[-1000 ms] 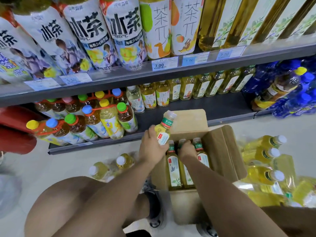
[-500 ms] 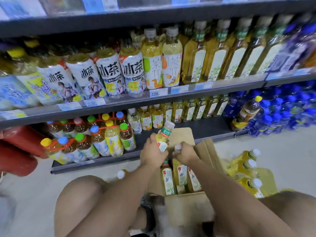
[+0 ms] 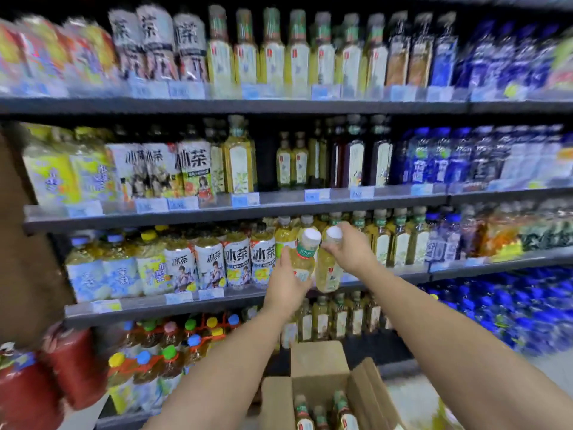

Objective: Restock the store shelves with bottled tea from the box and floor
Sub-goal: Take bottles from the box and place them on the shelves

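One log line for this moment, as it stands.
left hand grips left bottle | right hand grips right bottle | both raised before shelf | box open, bottles inside

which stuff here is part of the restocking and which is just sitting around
In the job: left hand gripping a white-capped yellow tea bottle; right hand gripping a second yellow tea bottle; open brown cardboard box.
Just lying about: blue plastic bottles; red plastic bottles; colourful-capped brown tea bottles.

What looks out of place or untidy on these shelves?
Nothing looks spilled or broken, though the picture is blurred. One oddity: on the second shelf down, a dark gap breaks the front row between a tall yellow bottle and two smaller tea bottles.
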Motion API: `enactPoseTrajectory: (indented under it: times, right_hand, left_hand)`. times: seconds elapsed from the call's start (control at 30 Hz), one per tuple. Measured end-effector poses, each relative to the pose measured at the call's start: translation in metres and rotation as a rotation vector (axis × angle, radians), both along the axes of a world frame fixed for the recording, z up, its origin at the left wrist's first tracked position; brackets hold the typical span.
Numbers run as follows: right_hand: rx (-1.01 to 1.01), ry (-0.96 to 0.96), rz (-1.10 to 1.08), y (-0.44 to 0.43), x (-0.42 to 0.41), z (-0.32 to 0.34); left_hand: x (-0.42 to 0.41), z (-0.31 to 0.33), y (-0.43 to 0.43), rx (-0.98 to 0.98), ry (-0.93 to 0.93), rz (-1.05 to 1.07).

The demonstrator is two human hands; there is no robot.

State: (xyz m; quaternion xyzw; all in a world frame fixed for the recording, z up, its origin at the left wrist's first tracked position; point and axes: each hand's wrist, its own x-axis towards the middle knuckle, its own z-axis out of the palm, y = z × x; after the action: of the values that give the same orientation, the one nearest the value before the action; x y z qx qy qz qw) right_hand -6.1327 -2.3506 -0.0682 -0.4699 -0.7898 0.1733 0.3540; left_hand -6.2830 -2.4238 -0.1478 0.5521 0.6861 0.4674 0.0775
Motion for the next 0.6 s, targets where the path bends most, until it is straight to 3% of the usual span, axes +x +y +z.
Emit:
enactPoseTrajectory:
  times: [0.3, 0.43, 0.6]
  right_hand:
    - [0.348, 0.257, 0.046, 0.008, -0.011, 0.129]
    - [0.408, 0.328, 0.034, 0.038, -0.032, 0.145]
    - [0.432, 0.350, 0.060, 0.093, -0.061, 0.140]
  left_hand:
    - [-0.014, 0.139, 0.033, 0.285, 0.003, -0.006]
    - [-0.032, 0.169, 0.068, 0.352, -0.005, 0.004]
    - [-0.061, 0.176, 0.126, 0.274, -0.020, 0.032]
